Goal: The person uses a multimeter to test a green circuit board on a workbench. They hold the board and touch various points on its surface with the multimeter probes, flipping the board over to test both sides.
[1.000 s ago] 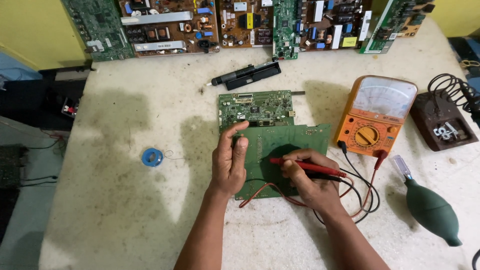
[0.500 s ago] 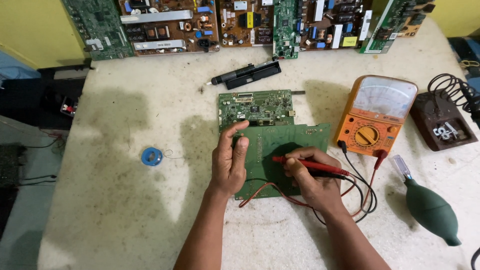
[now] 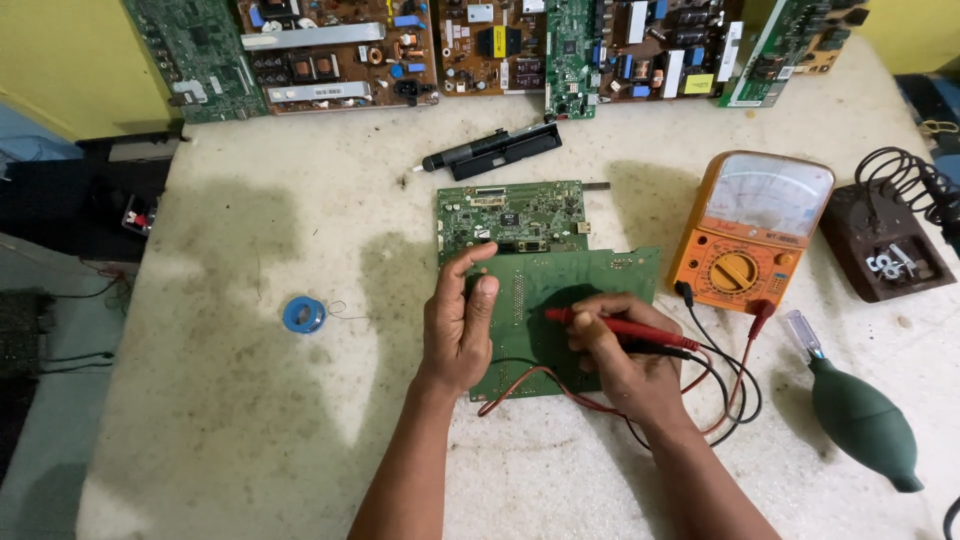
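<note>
The step in hand looks like probing a circuit board with a meter. A green board [image 3: 600,285] lies flat near the middle of the table [image 3: 250,400], with a smaller board [image 3: 510,215] touching its far edge and partly overlapping it. The left hand [image 3: 458,325] rests on the near-left part of the green board, fingers curled loosely and thumb raised toward the smaller board; it appears to steady the board, and whether it also pinches something small cannot be told. The right hand [image 3: 625,360] is closed around a red probe [image 3: 610,325], held like a pen, its tip pointing left onto the green board just beside the left hand. A black probe [image 3: 668,350] seems to lie under the same hand, though its tip is hidden.

Red and black leads [image 3: 725,375] loop from the right hand across the table to the orange meter [image 3: 750,230], which stands just right of the board with its dial face toward the person. Farther right are a soldering-iron stand [image 3: 890,250] and a green blower bulb [image 3: 865,425]. A blue solder spool [image 3: 303,314] sits well to the left, a black tool [image 3: 495,152] lies beyond the boards, and more boards [image 3: 480,45] line the far edge.

The next move likely calls for a steady tip on one small contact, the board held still, and a glance at the meter's needle.
</note>
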